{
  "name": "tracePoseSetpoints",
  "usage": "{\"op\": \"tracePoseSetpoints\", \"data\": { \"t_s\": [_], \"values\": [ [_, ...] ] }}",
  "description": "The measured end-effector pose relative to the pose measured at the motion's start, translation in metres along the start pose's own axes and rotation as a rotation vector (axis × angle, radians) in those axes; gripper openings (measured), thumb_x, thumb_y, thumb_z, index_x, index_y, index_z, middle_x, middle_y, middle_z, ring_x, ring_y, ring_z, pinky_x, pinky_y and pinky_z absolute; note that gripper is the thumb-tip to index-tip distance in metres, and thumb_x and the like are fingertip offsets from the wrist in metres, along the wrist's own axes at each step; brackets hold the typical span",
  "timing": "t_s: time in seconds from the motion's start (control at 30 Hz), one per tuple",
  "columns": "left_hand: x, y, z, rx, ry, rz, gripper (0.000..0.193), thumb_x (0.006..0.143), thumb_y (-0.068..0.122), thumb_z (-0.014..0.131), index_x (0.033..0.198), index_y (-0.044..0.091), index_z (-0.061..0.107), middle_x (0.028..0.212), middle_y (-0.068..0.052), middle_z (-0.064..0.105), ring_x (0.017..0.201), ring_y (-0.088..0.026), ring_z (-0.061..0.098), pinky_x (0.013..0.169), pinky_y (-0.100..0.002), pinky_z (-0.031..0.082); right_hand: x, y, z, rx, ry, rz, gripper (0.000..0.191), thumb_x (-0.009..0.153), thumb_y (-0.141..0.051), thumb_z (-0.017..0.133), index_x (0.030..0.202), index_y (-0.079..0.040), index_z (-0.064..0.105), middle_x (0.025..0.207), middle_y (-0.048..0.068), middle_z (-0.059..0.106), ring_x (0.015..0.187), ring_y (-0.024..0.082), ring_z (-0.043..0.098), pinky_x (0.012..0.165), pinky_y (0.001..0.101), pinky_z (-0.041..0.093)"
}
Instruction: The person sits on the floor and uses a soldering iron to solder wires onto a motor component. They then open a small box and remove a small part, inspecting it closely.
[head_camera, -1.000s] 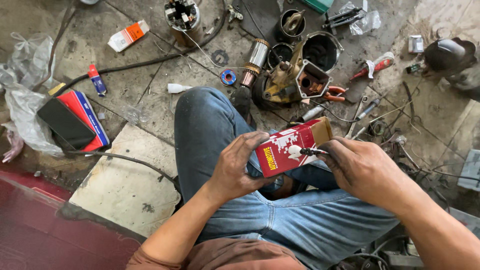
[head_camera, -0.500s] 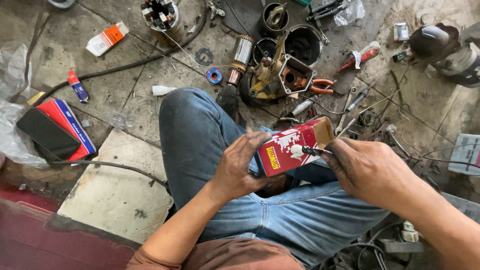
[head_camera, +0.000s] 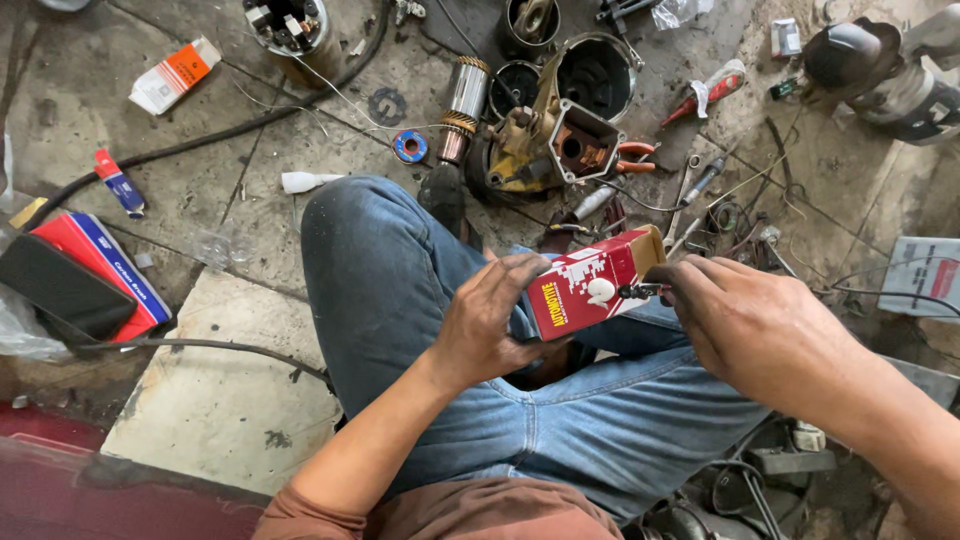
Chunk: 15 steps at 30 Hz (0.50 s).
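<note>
The left hand (head_camera: 490, 325) has its grip closed around the lower end of a small red and white cardboard box (head_camera: 590, 283), fingers curled over the near face and the thumb underneath. The box lies tilted, its brown open end raised toward the right, and it is held in the air just above the person's lap, over the blue denim jeans (head_camera: 400, 290) of the bent legs. The right hand (head_camera: 760, 330) has its fingertips pinched shut on a thin dark metal tool (head_camera: 640, 291), whose tip touches the side of the box near a white round spot; what kind of tool it is cannot be told.

Beyond the raised knee, on the stained concrete floor (head_camera: 200, 160), stands a greasy yellowish metal motor housing (head_camera: 545, 145) with a square opening, and just left of it a copper-wound armature (head_camera: 462, 105) lies upright. A small blue ring of tape (head_camera: 409, 146) lies next to the armature. Red-handled pliers (head_camera: 630, 157) lie just right of the housing, and a red-handled screwdriver (head_camera: 705, 92) lies further right. At the far left a black flat phone (head_camera: 60, 290) rests on a red and blue box (head_camera: 110, 265), and an orange and white carton (head_camera: 175, 75) lies near the top left. A pale stone slab (head_camera: 220, 400) lies left of the legs
</note>
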<state>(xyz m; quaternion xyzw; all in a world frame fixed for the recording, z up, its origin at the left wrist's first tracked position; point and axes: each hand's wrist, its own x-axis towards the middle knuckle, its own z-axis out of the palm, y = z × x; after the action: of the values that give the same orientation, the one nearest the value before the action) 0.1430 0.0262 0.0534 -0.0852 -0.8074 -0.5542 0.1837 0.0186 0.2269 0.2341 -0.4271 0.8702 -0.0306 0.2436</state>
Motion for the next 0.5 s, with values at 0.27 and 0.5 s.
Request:
{"op": "tracePoseSetpoints", "data": {
  "t_s": [0.27, 0.5],
  "values": [
    [0.006, -0.007, 0.004, -0.016, -0.033, 0.019, 0.086, 0.068, 0.031, 0.096, 0.136, 0.003, 0.052, 0.131, -0.016, 0.065, 0.12, -0.036, 0.066, 0.103, -0.047, 0.053, 0.001, 0.005, 0.01, 0.007, 0.014, -0.023, 0.027, 0.081, -0.01, 0.064, 0.103, 0.002, 0.056, 0.083, 0.018, 0.057, 0.078, 0.038, 0.06, 0.068, 0.0461, 0.052],
    [0.004, -0.019, 0.008, -0.016, -0.039, 0.051, 0.086, 0.065, 0.029, 0.096, 0.135, 0.004, 0.052, 0.132, -0.015, 0.064, 0.121, -0.035, 0.066, 0.103, -0.047, 0.053, 0.002, 0.016, 0.025, -0.065, -0.035, 0.008, 0.028, 0.076, -0.011, 0.066, 0.1, 0.0, 0.055, 0.082, 0.016, 0.057, 0.081, 0.036, 0.062, 0.071, 0.0448, 0.053]
  ]
}}
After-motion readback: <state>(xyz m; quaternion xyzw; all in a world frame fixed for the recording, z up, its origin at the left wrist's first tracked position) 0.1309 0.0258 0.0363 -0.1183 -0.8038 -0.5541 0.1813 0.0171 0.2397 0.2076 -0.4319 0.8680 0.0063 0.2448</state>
